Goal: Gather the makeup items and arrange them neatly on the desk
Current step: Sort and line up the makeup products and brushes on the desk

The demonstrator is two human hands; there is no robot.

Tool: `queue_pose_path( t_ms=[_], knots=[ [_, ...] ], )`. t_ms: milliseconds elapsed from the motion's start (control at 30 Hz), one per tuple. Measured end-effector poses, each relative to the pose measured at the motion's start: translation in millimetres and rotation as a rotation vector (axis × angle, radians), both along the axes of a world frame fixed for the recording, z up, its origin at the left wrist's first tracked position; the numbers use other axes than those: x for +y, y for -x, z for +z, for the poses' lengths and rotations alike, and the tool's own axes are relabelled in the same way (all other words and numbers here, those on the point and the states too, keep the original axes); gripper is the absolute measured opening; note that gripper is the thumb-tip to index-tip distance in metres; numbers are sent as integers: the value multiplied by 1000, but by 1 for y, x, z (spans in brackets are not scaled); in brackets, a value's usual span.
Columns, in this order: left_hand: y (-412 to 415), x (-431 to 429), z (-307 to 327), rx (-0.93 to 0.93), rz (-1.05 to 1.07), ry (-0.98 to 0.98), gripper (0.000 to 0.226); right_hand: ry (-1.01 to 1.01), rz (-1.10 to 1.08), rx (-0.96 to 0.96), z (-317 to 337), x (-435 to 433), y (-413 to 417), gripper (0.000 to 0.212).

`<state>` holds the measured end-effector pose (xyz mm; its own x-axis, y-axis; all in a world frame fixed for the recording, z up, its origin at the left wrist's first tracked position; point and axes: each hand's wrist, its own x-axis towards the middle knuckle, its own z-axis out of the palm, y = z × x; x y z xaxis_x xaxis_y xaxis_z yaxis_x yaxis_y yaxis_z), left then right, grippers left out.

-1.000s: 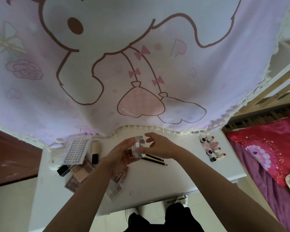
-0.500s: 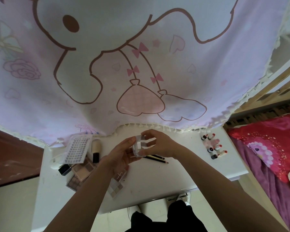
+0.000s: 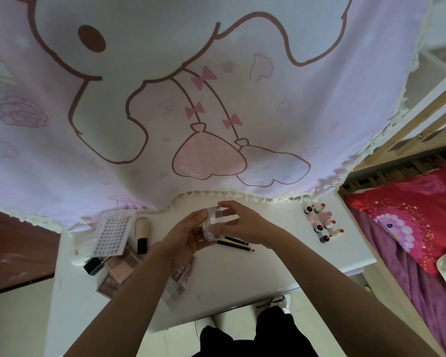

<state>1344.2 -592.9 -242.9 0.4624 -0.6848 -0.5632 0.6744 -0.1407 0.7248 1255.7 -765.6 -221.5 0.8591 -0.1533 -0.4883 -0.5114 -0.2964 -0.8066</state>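
Both hands hold a small clear round jar [image 3: 215, 220] above the white desk [image 3: 242, 279]. My left hand [image 3: 186, 235] cups it from below and the left. My right hand [image 3: 238, 222] grips it from the top and right. Two dark pencils [image 3: 238, 244] lie on the desk just under my right hand. At the left lie a lash sheet [image 3: 113, 231], a brush [image 3: 141, 234], a black cap [image 3: 93, 265] and brown eyeshadow palettes [image 3: 119, 269]. A grey palette [image 3: 174, 289] lies partly under my left forearm. Several small bottles [image 3: 323, 225] stand at the right.
A pink cartoon curtain [image 3: 191, 99] hangs over the desk's far edge. A bed with red and purple bedding [image 3: 410, 228] and a wooden frame [image 3: 422, 119] borders the desk on the right. Floor shows to the left and below.
The jar has risen slightly between my hands, and my right hand has closed over its top from an open reach.
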Motion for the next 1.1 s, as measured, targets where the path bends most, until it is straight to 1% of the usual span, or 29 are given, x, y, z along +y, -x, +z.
queue_pose_path(
  t_ms=[67, 100, 267, 367, 400, 433, 467, 533, 633, 733, 867, 1000, 1100],
  knots=[
    [0, -2, -1, -12, -13, -13, 45, 24, -18, 4, 1, -2, 0, 69],
    [0, -3, -2, -14, -20, -20, 46, 15, -24, -6, 0, -3, 0, 68],
    [1, -7, -7, 48, 45, -46, 48, -72, -56, -105, -1, -13, 9, 74],
    [2, -11, -9, 121, 121, -55, 42, -110, -162, -125, -9, -19, 14, 73],
    [3, -13, -11, 151, 153, -64, 38, -91, -192, -130, -14, -21, 18, 73],
    [4, -14, -12, 188, 190, -72, 36, -17, -199, -119, -20, -25, 21, 74],
    [5, -15, -14, 227, 226, -77, 35, 104, -175, -83, -27, -28, 27, 77],
    [9, -16, -19, 293, 272, -81, 41, 357, -91, 38, -42, -32, 43, 78],
    [16, -15, -29, 366, 320, -77, 48, 566, 39, 147, -70, -22, 69, 75],
    [23, -14, -33, 407, 330, -63, 51, 642, 170, 205, -96, -6, 85, 68],
    [30, -10, -34, 432, 310, -63, 55, 692, 320, 250, -119, 11, 92, 64],
    [33, -10, -35, 439, 302, -82, 47, 736, 342, 247, -132, 10, 97, 64],
    [34, -13, -35, 445, 308, -84, 47, 746, 300, 240, -135, -2, 104, 68]
  ],
)
